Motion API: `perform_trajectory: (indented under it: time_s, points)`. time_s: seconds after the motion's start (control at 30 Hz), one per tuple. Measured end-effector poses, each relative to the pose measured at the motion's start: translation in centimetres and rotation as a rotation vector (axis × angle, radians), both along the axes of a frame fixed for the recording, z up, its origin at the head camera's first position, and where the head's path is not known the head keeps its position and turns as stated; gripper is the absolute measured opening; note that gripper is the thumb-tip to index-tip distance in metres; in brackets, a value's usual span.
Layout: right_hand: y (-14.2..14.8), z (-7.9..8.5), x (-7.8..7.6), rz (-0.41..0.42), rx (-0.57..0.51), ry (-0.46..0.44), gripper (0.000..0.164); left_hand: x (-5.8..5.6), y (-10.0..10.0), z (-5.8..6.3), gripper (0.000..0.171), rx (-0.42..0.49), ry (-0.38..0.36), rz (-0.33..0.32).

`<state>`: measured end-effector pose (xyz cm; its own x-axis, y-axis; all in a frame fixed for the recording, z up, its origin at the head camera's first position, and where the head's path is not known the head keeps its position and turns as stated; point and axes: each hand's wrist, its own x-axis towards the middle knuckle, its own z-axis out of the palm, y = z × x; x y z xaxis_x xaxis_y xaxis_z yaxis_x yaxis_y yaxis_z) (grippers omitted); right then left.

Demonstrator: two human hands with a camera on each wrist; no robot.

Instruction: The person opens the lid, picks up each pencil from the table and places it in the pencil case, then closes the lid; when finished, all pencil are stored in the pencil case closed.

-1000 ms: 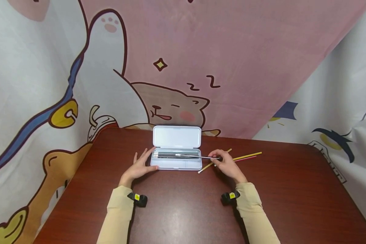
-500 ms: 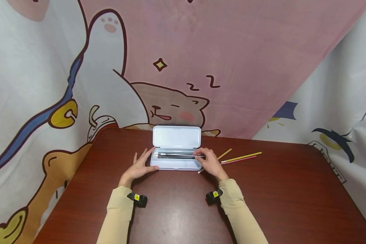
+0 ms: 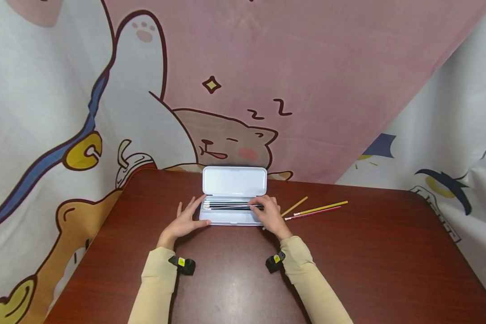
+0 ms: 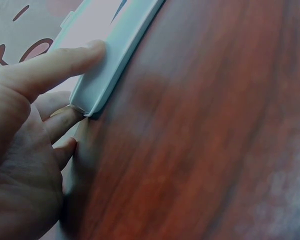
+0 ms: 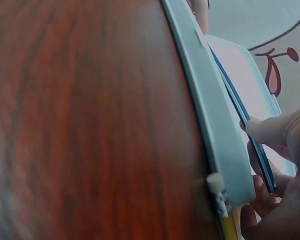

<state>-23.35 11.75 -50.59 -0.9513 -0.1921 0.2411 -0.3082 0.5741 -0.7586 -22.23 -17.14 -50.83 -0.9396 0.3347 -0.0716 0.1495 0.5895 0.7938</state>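
A white pencil case stands with its lid raised; several dark pencils lie in its rear compartment. My left hand spans the left end, its thumb on the front wall and other fingers around the corner. My right hand is over the right end and pinches a dark pencil between thumb and fingers. That pencil lies slightly aslant above the others, its white-tipped end to the left. The right fingers partly hide the pencils' right ends.
Right of the case lie a yellow pencil, a red pencil and another yellow pencil that runs beneath my right hand. A printed curtain hangs behind the table's back edge.
My right hand has moved left, bringing the pinched pencil from beyond the case's right end to over the rear compartment. The left hand has stayed at the case's left end.
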Motion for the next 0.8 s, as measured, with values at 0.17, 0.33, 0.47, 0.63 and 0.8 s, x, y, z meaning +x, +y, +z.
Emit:
perform_trajectory:
  time_s: [0.17,0.33,0.47,0.63,0.8]
  points:
    - [-0.4,-0.1,0.1,-0.004,0.009,0.009,0.013,-0.1,-0.1,-0.2,0.087,0.002,0.011,-0.002]
    - [0.3,-0.1,0.3,-0.031,-0.038,0.015,0.018,0.0,-0.1,-0.2,0.087,0.001,0.011,-0.004]
    - [1.5,0.0,0.3,-0.044,-0.090,0.031,0.018,0.0,-0.1,0.0,0.086,0.001,0.011,-0.002]
    - [3.2,0.0,0.4,-0.064,-0.130,0.025,0.017,0.0,0.0,0.0,0.086,0.001,0.009,-0.006]
    - [4.9,0.2,0.6,-0.102,-0.178,-0.015,0.016,0.1,0.0,0.0,0.086,-0.002,0.012,-0.007]
